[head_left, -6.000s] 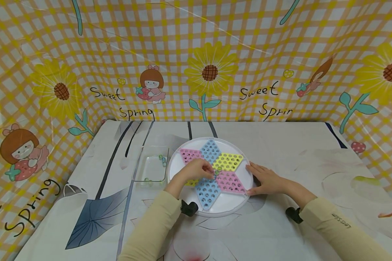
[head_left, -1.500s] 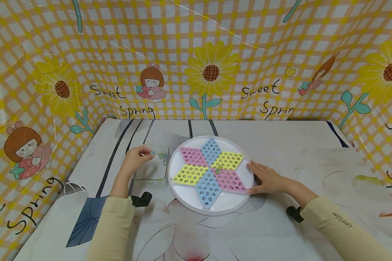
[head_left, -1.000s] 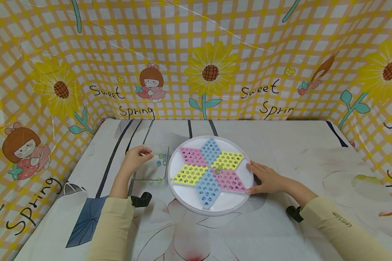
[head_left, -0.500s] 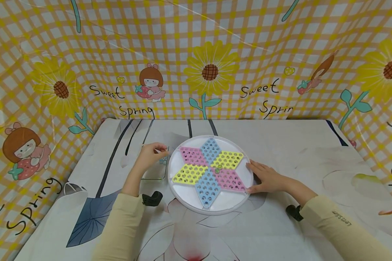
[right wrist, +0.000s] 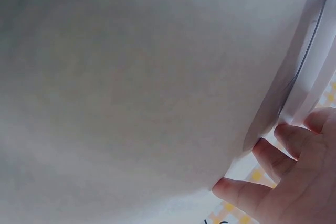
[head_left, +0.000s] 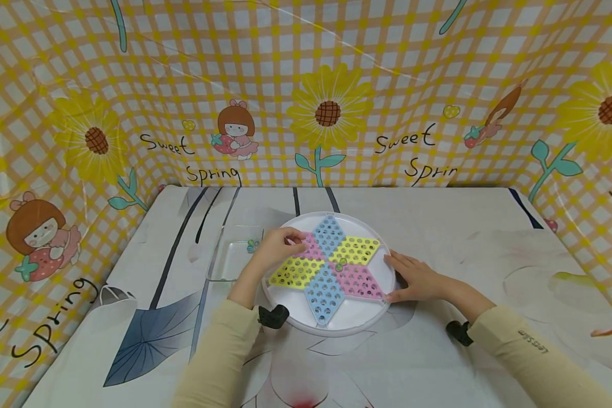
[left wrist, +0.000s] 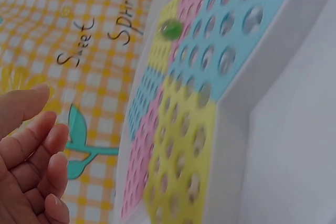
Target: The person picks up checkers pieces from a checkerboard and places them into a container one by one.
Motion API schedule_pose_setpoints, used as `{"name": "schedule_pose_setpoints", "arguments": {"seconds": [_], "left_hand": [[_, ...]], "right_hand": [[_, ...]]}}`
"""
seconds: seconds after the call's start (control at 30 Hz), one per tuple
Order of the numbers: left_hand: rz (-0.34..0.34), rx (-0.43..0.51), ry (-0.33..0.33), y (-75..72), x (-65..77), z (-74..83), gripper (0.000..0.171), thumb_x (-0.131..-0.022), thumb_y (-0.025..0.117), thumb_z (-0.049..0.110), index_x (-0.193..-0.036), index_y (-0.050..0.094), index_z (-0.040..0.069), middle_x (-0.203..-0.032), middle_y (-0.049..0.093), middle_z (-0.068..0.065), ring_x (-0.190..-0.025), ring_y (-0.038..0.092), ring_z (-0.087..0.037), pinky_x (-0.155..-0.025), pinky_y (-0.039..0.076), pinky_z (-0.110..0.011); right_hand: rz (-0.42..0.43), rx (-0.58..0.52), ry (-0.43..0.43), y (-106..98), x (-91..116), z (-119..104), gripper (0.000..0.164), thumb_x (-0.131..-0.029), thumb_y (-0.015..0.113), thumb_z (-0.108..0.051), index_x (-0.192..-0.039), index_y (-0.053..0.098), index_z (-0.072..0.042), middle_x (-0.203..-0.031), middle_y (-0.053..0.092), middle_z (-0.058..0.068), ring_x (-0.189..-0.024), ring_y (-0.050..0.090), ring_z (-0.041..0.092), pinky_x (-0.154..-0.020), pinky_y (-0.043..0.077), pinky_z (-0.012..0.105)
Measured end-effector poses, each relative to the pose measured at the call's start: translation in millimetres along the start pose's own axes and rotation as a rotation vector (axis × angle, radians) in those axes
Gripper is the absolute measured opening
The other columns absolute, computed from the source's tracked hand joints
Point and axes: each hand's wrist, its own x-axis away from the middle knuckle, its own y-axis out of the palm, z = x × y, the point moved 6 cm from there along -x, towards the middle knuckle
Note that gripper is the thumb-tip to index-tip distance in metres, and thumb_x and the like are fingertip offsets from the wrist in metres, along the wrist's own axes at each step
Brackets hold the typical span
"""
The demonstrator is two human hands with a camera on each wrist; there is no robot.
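Observation:
A round white Chinese checkers board point(head_left: 294, 309) lies on the table, with a pink, blue and yellow star of holes. Two greenish glass marbles point(head_left: 341, 265) sit right of the star's centre. Above the board's left part, my left hand point(head_left: 280, 245) hovers with loosely bent fingers. Nothing shows between its thumb and fingers in the left wrist view. My right hand point(head_left: 413, 279) rests spread against the board's right rim, its fingertips touching the edge in the right wrist view. Left of the board stands a clear tray point(head_left: 210, 266) with several green and blue marbles point(head_left: 253, 246).
A white cloth point(head_left: 454, 221) with dark lines and flower prints covers the table. Behind and at both sides hangs a yellow checked curtain point(head_left: 275, 158) with sunflowers. A white looped object point(head_left: 114, 297) lies at the table's left edge.
My left hand went from the board to the tray, where a blue marble left its fingertips, then came back right over the board. One fewer marble sits near the star's centre. My right hand stays put.

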Motion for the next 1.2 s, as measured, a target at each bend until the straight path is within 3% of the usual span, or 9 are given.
{"name": "schedule_pose_setpoints", "arguments": {"seconds": [0.23, 0.53, 0.77, 1.2], "left_hand": [[-0.082, 0.000, 0.037, 33.3, -7.0, 11.3, 0.024, -0.083, 0.066, 0.019, -0.101, 0.065, 0.003, -0.086, 0.061, -0.003, -0.073, 0.050, -0.012, -0.060, 0.041, -0.019], [-0.154, 0.001, -0.011, 66.4, -15.3, 9.6, 0.025, -0.079, 0.071, 0.019, -0.098, 0.065, 0.003, -0.083, 0.060, -0.002, -0.073, 0.051, -0.010, -0.065, 0.043, -0.019], [-0.138, -0.073, -0.074, 76.9, -15.4, 7.9, 0.023, -0.076, 0.073, 0.023, -0.093, 0.066, 0.008, -0.083, 0.060, 0.003, -0.073, 0.051, -0.009, -0.066, 0.042, -0.021], [-0.135, -0.171, -0.125, 79.9, -14.1, 10.7, 0.017, -0.076, 0.073, 0.026, -0.085, 0.066, 0.013, -0.083, 0.061, 0.004, -0.071, 0.049, -0.010, -0.066, 0.040, -0.024]], "right_hand": [[0.014, -0.001, -0.004, 0, 0, 1, 0.100, -0.074, 0.067, -0.053, -0.139, 0.022, 0.008, -0.145, 0.013, 0.032, -0.128, 0.015, 0.052, -0.098, 0.016, 0.067], [0.014, -0.007, -0.015, 0, 1, -2, 0.099, -0.074, 0.068, -0.052, -0.139, 0.023, 0.008, -0.145, 0.013, 0.032, -0.128, 0.015, 0.053, -0.098, 0.016, 0.068], [0.027, 0.005, -0.031, -1, 1, -2, 0.099, -0.073, 0.068, -0.051, -0.138, 0.024, 0.008, -0.144, 0.015, 0.033, -0.127, 0.017, 0.053, -0.097, 0.017, 0.068], [0.041, 0.015, -0.067, -2, 2, -2, 0.098, -0.074, 0.068, -0.050, -0.138, 0.024, 0.010, -0.144, 0.016, 0.033, -0.126, 0.019, 0.054, -0.096, 0.019, 0.068]]}}
